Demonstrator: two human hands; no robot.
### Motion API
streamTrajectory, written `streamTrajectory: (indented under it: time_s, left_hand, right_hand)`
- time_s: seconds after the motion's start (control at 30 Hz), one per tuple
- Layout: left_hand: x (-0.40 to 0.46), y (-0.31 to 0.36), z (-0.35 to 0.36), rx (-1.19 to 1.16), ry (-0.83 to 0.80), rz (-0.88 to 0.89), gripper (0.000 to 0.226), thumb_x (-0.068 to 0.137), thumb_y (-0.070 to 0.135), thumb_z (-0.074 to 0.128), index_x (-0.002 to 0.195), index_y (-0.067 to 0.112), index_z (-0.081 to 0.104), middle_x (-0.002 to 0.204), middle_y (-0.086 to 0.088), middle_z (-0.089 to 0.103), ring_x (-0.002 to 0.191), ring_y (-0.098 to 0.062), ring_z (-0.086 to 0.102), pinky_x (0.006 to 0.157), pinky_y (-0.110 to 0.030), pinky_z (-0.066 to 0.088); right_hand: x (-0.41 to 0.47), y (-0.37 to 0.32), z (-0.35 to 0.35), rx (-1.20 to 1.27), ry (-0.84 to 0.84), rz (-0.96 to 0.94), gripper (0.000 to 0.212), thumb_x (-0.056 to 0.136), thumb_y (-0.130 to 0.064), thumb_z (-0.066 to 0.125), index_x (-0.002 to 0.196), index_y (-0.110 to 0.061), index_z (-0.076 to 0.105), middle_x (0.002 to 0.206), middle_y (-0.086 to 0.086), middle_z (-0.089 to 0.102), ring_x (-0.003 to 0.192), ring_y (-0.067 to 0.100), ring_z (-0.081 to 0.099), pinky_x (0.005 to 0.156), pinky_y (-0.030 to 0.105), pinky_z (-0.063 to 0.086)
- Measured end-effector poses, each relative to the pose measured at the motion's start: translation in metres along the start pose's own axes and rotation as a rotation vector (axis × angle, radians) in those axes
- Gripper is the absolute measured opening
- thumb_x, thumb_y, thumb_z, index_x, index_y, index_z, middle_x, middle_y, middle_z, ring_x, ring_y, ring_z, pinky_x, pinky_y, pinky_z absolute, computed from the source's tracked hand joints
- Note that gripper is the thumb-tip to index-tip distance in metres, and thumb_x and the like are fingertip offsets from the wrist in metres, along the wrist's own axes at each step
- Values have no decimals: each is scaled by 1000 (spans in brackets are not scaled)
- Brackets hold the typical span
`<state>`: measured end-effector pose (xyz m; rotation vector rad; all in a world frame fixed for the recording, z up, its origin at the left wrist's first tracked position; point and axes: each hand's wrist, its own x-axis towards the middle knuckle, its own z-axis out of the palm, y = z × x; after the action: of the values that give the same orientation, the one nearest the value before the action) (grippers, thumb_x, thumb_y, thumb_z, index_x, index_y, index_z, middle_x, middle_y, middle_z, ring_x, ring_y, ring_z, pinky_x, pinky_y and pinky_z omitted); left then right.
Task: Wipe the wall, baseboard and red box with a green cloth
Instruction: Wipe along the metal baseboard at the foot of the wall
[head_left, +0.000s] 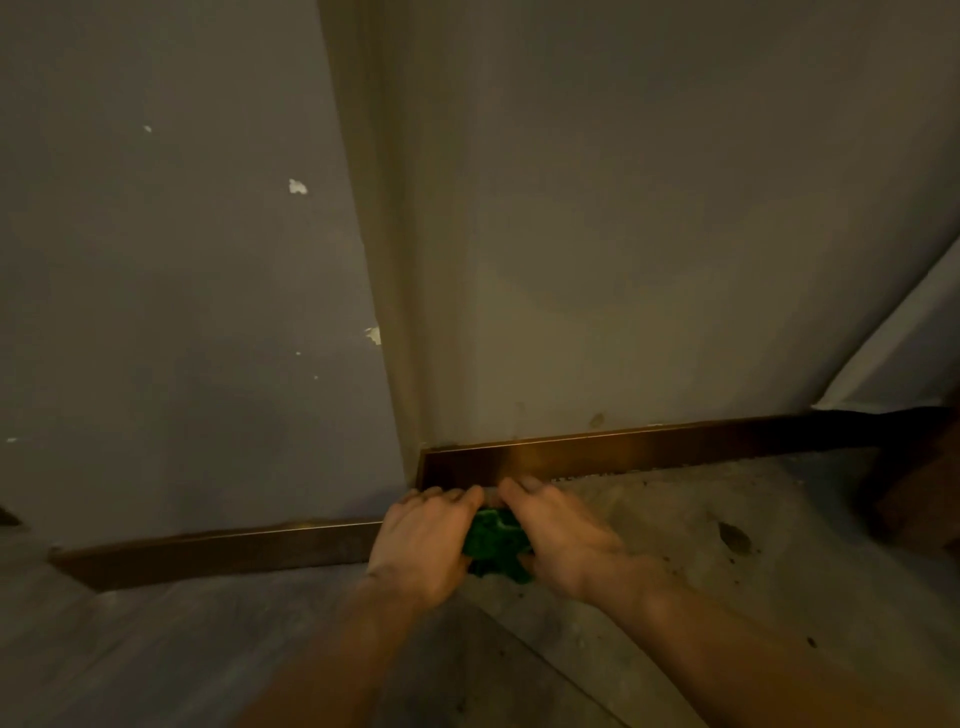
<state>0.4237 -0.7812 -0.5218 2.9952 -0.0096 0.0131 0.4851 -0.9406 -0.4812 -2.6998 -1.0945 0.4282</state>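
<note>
Both hands are down at the foot of the wall, where a jutting corner meets the floor. The left hand lies palm down with its fingers stretched forward and only loosely curled, their tips at the bottom edge of the baseboard; the picture is too blurred to tell whether they actually touch it. The right hand mirrors it, fingers reaching toward the same edge, thumb tucked in toward the middle.

Between the two palms sits the cloth, bunched into a green wad on the floor just in front of the baseboard. Each hand presses against a side of it (the inner edges of the palms cover part of the fabric), so it is pinched between them rather than wrapped in a fist. Neither hand is clenched; both are half open and laid over the wad.

The baseboard is dark brown and glossy, with a warm glare just above the fingertips. A second stretch runs along the left wall face, set nearer the camera. The floor to the right is speckled with dark crumbs and one larger stain.
</note>
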Motion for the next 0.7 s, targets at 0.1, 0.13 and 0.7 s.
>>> streamTrajectory:
  time_s: [0.1, 0.13, 0.7]
  left_hand:
    - [-1, 1, -13, 46, -44, 33, 51, 88, 31, 69, 131, 31, 42, 127, 3, 61, 117, -23, 58, 94, -40, 44]
    - [0, -1, -19, 83, -53, 50, 52, 88, 31, 68, 133, 30, 41, 128, 2, 60, 117, -24, 58, 94, -40, 44]
    - [-73, -125, -147, 326, -102, 115, 49, 85, 43, 65, 128, 26, 46, 127, -3, 63, 115, -31, 60, 90, -42, 49]
  right_hand:
    - [-2, 0, -6, -56, 21, -40, 61, 81, -3, 72, 132, -21, 44, 131, 6, 50, 119, 27, 51, 96, 38, 47]
    - [-1, -1, -8, -70, 32, -53, 61, 81, -2, 72, 132, -21, 44, 130, 6, 50, 118, 27, 51, 95, 38, 47]
    - [42, -142, -45, -57, 160, -370, 48, 72, -9, 67, 112, -24, 44, 118, 4, 55, 109, 31, 57, 84, 35, 47]
